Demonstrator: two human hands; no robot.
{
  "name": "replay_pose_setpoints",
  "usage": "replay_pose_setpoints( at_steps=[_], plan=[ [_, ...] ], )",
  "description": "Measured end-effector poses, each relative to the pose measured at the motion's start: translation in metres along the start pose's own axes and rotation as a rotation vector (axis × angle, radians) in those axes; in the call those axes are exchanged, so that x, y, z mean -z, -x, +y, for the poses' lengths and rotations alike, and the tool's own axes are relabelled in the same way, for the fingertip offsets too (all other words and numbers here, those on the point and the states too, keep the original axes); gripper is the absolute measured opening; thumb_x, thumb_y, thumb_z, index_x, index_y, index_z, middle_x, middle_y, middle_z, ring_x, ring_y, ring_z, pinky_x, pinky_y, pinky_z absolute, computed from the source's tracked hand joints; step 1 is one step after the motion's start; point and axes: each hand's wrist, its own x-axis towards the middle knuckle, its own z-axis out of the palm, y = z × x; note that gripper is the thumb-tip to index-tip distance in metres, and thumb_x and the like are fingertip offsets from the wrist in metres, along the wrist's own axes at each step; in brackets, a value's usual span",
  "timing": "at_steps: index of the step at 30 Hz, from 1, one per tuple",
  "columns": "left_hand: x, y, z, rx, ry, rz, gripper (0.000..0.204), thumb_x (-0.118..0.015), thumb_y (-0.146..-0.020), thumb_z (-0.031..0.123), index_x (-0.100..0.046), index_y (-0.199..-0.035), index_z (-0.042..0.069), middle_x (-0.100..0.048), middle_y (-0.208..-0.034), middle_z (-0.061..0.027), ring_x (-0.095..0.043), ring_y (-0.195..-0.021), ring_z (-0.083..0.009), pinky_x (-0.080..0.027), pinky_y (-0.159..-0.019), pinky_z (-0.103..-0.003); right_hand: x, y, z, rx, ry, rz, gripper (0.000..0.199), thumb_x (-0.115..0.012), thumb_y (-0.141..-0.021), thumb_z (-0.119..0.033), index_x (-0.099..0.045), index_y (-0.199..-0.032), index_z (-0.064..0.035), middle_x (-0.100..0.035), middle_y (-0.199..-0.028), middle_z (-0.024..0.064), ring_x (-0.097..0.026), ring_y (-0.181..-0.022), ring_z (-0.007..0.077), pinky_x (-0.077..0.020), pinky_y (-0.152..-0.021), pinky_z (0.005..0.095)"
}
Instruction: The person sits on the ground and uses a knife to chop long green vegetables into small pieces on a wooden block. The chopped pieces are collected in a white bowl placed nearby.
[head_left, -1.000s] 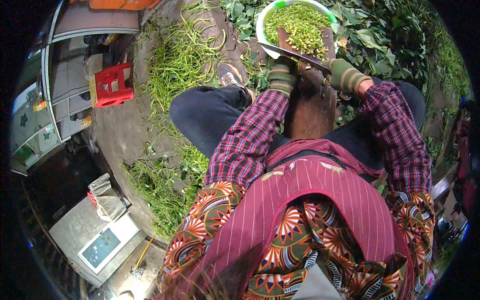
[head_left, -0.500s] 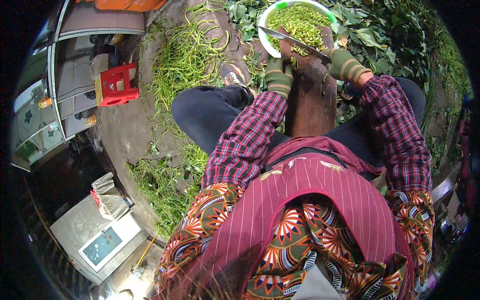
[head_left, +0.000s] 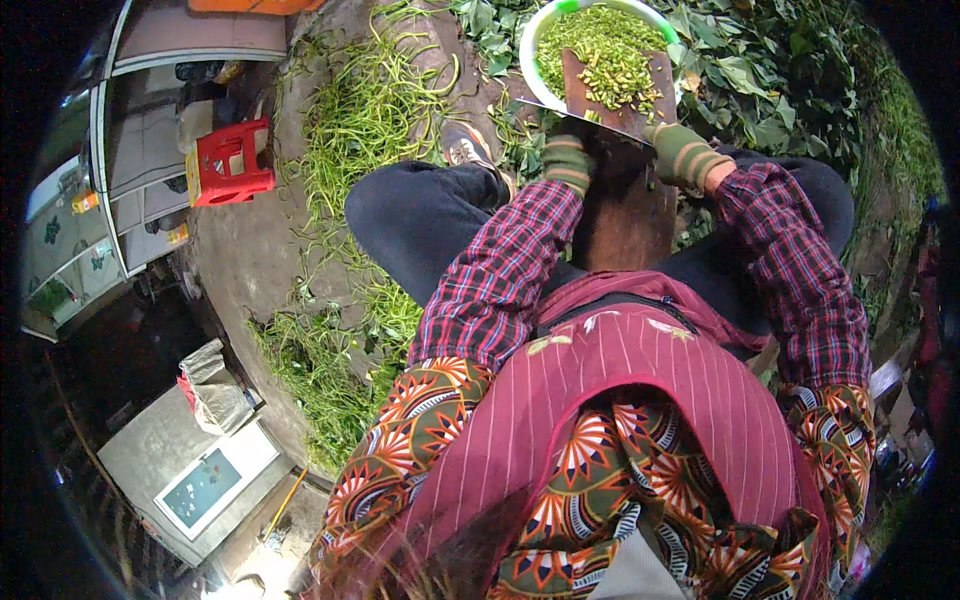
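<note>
I sit with a long brown wooden board [head_left: 628, 215] rising from between my knees, its far end tipped over a white basin [head_left: 527, 50] full of chopped green pieces [head_left: 600, 40]. My left hand [head_left: 567, 160], in a green glove, grips the board's left edge. Gloved the same way, my right hand [head_left: 684, 153] is closed on the handle of a knife [head_left: 585, 112]. Its blade lies across the board just below a small heap of chopped pieces.
Long green stems [head_left: 370, 110] lie strewn on the ground to the left, with another heap [head_left: 320, 370] nearer me. Leafy plants [head_left: 780, 90] fill the upper right. A red plastic stool [head_left: 232, 160], a grey bag [head_left: 215, 385] and a grey box [head_left: 200, 485] stand at left.
Both hands and the board have shifted further over the basin. The knife has slid up the board, pushing the chopped pieces toward the basin.
</note>
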Motion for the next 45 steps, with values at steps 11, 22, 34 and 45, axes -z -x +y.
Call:
replay_pose_setpoints(
  at_steps=[11, 22, 34, 45],
  plan=[
    [0.042, -0.001, 0.008, 0.011, 0.307, 0.35, 0.028, -0.058, -0.06, 0.01, -0.054, -0.088, 0.01, -0.052, -0.083, -0.0146, -0.049, -0.076, -0.0326, -0.041, -0.065, -0.039, 0.006, -0.015, 0.012, -0.033, -0.191, 0.088, 0.022, -0.05, -0.062, -0.009, -0.055, -0.083, -0.0042, -0.054, -0.071, 0.0191, -0.053, -0.07, 0.0338, -0.0422, -0.061, 0.0353],
    [-0.001, 0.005, -0.019, 0.127, 0.107, -0.177, 0.032, -0.062, -0.052, 0.022, -0.057, -0.081, 0.01, -0.056, -0.075, -0.0114, -0.053, -0.069, -0.0275, -0.044, -0.06, -0.038, -0.009, -0.005, 0.003, 0.031, -0.019, -0.017, 0.017, -0.054, -0.063, -0.017, -0.054, -0.075, -0.0043, -0.053, -0.069, 0.0192, -0.052, -0.069, 0.0341, -0.0415, -0.06, 0.0377],
    [0.038, 0.002, 0.003, 0.095, 0.179, 0.051, 0.03, -0.06, -0.058, 0.022, -0.054, -0.084, 0.009, -0.052, -0.085, -0.0158, -0.05, -0.077, -0.0317, -0.041, -0.067, -0.038, 0.006, -0.017, 0.008, -0.013, -0.211, 0.089, 0.023, -0.051, -0.061, -0.01, -0.056, -0.083, -0.0049, -0.055, -0.07, 0.019, -0.053, -0.07, 0.0333, -0.0426, -0.06, 0.0362],
    [0.046, 0.001, 0.006, 0.158, 0.102, -0.194, 0.029, -0.064, -0.052, 0.022, -0.057, -0.076, 0.008, -0.055, -0.077, -0.0136, -0.053, -0.074, -0.0293, -0.044, -0.064, -0.037, -0.016, -0.012, 0.009, -0.051, -0.099, -0.013, 0.02, -0.053, -0.063, -0.015, -0.053, -0.073, 0.0019, -0.053, -0.069, 0.0218, -0.052, -0.069, 0.0359, -0.0417, -0.059, 0.0377]
  ],
)
